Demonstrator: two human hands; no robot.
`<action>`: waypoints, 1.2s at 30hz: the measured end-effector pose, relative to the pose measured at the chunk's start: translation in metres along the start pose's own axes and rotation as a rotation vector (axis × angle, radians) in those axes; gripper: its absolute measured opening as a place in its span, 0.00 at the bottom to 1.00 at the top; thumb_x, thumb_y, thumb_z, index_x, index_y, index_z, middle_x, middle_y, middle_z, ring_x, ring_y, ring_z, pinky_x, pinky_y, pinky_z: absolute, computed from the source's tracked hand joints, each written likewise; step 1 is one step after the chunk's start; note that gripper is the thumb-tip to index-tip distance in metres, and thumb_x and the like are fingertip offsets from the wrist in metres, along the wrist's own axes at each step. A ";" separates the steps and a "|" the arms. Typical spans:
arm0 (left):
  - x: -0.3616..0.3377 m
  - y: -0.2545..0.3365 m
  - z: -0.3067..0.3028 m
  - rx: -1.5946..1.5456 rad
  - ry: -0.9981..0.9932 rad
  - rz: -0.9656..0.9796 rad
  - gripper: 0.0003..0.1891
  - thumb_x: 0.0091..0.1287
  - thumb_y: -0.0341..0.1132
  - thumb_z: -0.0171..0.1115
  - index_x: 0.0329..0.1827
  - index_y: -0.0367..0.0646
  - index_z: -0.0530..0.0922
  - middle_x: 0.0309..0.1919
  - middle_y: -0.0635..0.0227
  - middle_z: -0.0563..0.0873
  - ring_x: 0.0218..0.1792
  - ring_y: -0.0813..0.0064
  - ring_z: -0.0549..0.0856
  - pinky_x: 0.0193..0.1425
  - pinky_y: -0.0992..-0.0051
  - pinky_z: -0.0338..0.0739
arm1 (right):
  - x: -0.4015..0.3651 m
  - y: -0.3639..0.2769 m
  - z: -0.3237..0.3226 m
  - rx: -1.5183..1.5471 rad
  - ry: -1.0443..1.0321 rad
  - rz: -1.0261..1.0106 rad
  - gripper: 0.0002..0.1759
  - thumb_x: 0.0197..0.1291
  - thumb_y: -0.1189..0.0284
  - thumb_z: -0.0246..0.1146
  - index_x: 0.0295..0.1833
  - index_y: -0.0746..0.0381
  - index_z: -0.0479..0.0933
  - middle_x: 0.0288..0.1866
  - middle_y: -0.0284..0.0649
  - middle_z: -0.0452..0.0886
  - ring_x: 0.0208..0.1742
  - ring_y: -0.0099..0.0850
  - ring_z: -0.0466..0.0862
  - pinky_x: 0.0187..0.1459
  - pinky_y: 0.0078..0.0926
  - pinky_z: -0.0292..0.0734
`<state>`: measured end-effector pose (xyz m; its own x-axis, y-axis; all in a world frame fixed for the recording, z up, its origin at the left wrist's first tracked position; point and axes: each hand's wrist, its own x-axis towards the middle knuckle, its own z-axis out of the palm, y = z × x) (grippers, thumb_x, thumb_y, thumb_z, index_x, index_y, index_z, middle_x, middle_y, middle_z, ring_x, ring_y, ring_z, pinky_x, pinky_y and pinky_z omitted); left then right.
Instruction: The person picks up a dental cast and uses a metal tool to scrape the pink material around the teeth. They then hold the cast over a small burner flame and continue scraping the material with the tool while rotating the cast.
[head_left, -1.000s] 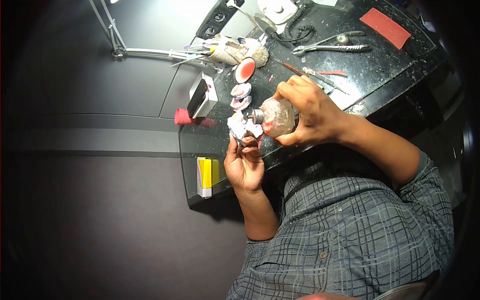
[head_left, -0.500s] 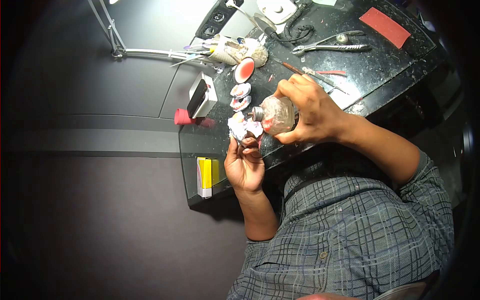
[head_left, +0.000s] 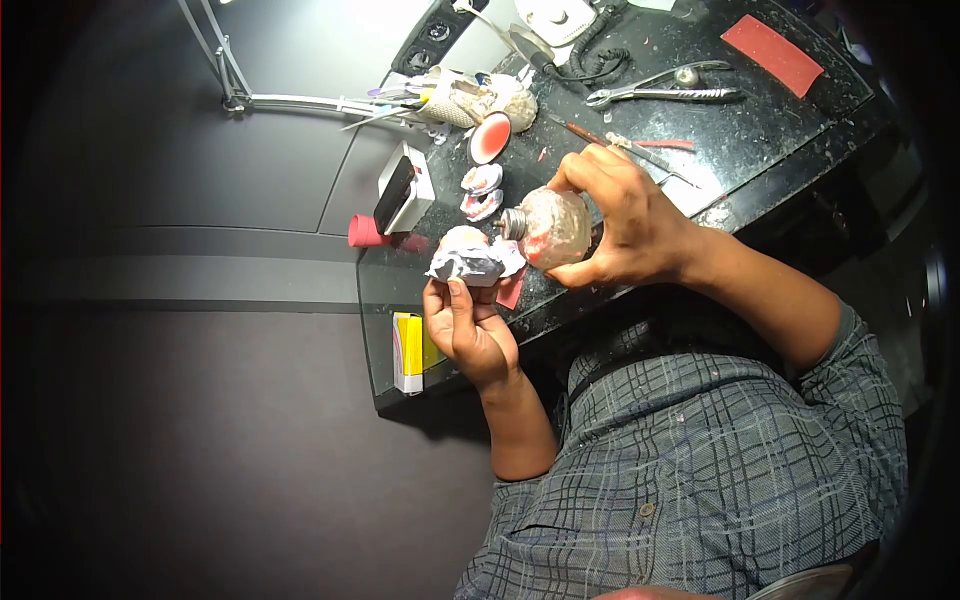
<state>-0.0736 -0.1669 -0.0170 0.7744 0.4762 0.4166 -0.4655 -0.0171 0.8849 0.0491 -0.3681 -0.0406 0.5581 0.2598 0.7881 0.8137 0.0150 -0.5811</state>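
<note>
Above and far to the left of the left grip (head_left: 476, 338), a lamp arm (head_left: 300, 104) runs off the top edge. A pink cup (head_left: 366, 232) lies nearer the grip, up and left; just left of it stands a yellow box (head_left: 409, 350), its print too small to read.

The left grip is closed round the cast (head_left: 468, 264), thumb on its near face, other fingers partly hidden beneath. Whether the white lump on its right belongs to it, I cannot tell. A pink sheet (head_left: 511, 291) shows just right of this grip, mostly covered.

Beyond the cast sit two tooth models (head_left: 482, 194) and a red dish (head_left: 490, 139).

The right grip (head_left: 628, 215) is curled round the bottle (head_left: 560, 230), hiding its base; the neck points at the cast, close by. Beyond this grip, pliers (head_left: 665, 88) and a red sheet (head_left: 772, 56) lie on the worktop (head_left: 770, 120).
</note>
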 end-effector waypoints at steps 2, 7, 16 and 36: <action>-0.002 -0.001 0.008 0.068 0.032 0.098 0.14 0.79 0.33 0.56 0.62 0.33 0.73 0.51 0.53 0.86 0.46 0.65 0.89 0.48 0.65 0.89 | -0.001 0.001 0.002 0.013 -0.013 -0.031 0.33 0.36 0.57 0.79 0.44 0.63 0.74 0.37 0.46 0.78 0.43 0.45 0.79 0.51 0.40 0.73; -0.004 -0.007 0.009 0.248 0.023 0.304 0.13 0.76 0.24 0.56 0.61 0.30 0.71 0.52 0.54 0.84 0.48 0.64 0.88 0.51 0.62 0.89 | -0.001 0.002 0.001 0.021 -0.031 -0.062 0.33 0.35 0.57 0.79 0.44 0.63 0.74 0.38 0.46 0.78 0.43 0.45 0.78 0.50 0.40 0.72; -0.006 -0.007 0.007 0.307 0.012 0.350 0.14 0.75 0.22 0.56 0.62 0.32 0.70 0.52 0.54 0.83 0.51 0.63 0.87 0.54 0.60 0.88 | -0.002 0.001 0.003 0.012 -0.028 -0.080 0.34 0.34 0.57 0.79 0.43 0.63 0.74 0.37 0.44 0.78 0.44 0.44 0.79 0.51 0.40 0.72; 0.006 0.008 -0.010 -0.149 -0.061 -0.066 0.17 0.79 0.33 0.57 0.66 0.35 0.72 0.54 0.56 0.85 0.46 0.69 0.86 0.47 0.73 0.81 | -0.001 -0.002 -0.001 -0.072 0.027 0.064 0.33 0.34 0.60 0.81 0.43 0.64 0.74 0.40 0.44 0.77 0.44 0.43 0.78 0.50 0.37 0.72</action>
<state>-0.0774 -0.1554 -0.0093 0.8278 0.4175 0.3748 -0.4680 0.1452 0.8717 0.0472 -0.3691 -0.0396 0.6123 0.2319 0.7559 0.7856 -0.0704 -0.6148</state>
